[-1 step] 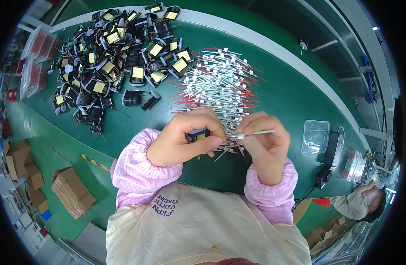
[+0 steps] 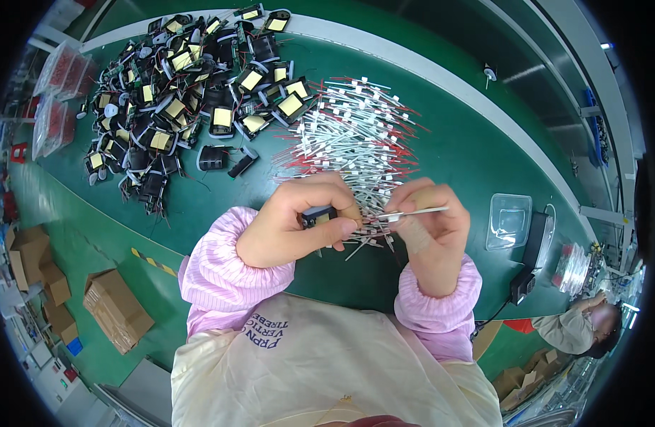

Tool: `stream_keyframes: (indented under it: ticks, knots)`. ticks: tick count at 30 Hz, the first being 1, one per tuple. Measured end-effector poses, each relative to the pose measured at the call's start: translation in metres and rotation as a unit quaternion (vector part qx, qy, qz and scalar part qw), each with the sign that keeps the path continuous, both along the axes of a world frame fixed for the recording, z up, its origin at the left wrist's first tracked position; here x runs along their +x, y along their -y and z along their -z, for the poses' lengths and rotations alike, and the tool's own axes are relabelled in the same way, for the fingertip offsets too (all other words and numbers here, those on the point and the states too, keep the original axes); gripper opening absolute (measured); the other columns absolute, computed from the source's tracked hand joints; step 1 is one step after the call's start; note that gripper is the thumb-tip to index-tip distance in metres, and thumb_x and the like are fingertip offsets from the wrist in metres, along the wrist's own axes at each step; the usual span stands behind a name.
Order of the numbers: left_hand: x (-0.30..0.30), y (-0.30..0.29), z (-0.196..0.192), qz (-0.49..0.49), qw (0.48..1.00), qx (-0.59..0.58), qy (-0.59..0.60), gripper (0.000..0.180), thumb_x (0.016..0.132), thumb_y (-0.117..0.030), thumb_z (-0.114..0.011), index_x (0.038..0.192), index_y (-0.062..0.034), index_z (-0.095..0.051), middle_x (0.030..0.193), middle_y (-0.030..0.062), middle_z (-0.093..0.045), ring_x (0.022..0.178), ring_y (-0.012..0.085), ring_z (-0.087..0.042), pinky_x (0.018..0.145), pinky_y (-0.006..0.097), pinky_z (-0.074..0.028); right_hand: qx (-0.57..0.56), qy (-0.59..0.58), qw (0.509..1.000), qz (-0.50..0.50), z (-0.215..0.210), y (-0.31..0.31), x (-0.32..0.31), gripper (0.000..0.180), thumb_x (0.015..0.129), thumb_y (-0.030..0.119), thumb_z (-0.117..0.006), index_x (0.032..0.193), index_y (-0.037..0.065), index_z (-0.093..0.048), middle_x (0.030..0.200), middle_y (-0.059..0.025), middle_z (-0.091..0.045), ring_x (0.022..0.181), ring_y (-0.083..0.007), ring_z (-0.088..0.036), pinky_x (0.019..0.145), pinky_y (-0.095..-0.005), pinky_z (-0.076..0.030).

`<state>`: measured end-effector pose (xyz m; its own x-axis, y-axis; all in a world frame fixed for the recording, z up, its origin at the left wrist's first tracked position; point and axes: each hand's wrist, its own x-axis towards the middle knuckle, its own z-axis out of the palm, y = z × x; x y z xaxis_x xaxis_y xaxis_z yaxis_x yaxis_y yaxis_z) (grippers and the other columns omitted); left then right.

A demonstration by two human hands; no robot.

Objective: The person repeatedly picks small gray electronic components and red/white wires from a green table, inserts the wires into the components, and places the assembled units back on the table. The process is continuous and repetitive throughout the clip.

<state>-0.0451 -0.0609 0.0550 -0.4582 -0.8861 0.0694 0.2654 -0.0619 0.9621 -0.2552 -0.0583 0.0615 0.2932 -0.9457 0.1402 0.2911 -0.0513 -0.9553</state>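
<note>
My left hand (image 2: 292,224) is closed around a small black coil part (image 2: 318,215), held just above the green table (image 2: 470,156). Close beside it on the right, my right hand (image 2: 431,228) pinches a thin white sleeved wire (image 2: 416,211) whose end points toward the part. The fingertips of both hands nearly meet. Just beyond them lies a heap of white-sleeved wires with red ends (image 2: 356,132). Further left and back is a large pile of black coil parts wrapped in yellow tape (image 2: 178,92).
A clear plastic tub (image 2: 507,220) and a black box with a cable (image 2: 534,245) sit at the table's right end. Clear bags of red parts (image 2: 57,92) lie far left. Cardboard boxes (image 2: 114,306) stand on the floor at left. Another person (image 2: 580,327) sits at the lower right.
</note>
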Motion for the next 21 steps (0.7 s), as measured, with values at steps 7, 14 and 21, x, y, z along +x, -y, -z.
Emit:
stream_keyframes:
  ticks: [7, 14, 21]
  knots:
    - [-0.003, -0.002, -0.001, -0.048, 0.996, -0.051, 0.052, 0.007, 0.082, 0.007, -0.062, 0.087, 0.0031, -0.061, 0.086, 0.0083, -0.058, 0.073, 0.0139, -0.057, 0.057, 0.026, -0.05, 0.077, -0.058, 0.995, -0.039, -0.009, -0.002, 0.013, 0.027, 0.076, -0.011, -0.069, 0.101, -0.003, -0.061, 0.097, -0.0074, -0.06, 0.084, -0.0132, -0.057, 0.072, -0.0256, -0.045]
    - [-0.003, 0.001, 0.0, -0.03, 0.984, -0.127, 0.119, 0.012, 0.078, 0.007, -0.063, 0.089, 0.0011, -0.06, 0.087, 0.0084, -0.058, 0.08, 0.0216, -0.057, 0.07, 0.034, -0.045, 0.057, -0.115, 0.992, 0.017, -0.006, -0.007, 0.016, 0.011, 0.077, -0.01, -0.067, 0.086, -0.004, -0.064, 0.089, -0.0064, -0.058, 0.081, -0.0121, -0.056, 0.07, -0.0251, -0.044]
    - [-0.003, -0.003, 0.011, 0.009, 0.979, -0.153, 0.135, 0.049, 0.082, 0.007, -0.063, 0.127, 0.0, -0.045, 0.124, 0.0159, -0.053, 0.112, 0.0271, -0.055, 0.099, 0.037, -0.043, 0.044, -0.067, 0.993, 0.09, -0.007, -0.004, 0.009, 0.012, 0.08, -0.012, -0.062, 0.088, -0.003, -0.061, 0.094, -0.008, -0.057, 0.085, -0.0136, -0.055, 0.074, -0.0252, -0.046]
